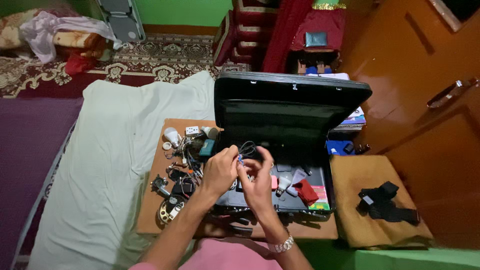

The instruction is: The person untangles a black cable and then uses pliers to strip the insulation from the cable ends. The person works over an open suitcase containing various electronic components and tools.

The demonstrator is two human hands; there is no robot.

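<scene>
Both hands, left hand (218, 169) and right hand (257, 181), pinching a thin dark tangled wire (246, 148) over the open black hard-shell briefcase (290, 107).

black case (292, 107), frame middle | white sheet (110, 150), left | brown board (150, 200) | red flowery rug (165, 55), top | green wall (180, 10), top | red cloth (306, 191) in case | yellow-brown cushion (370, 175), right
</scene>
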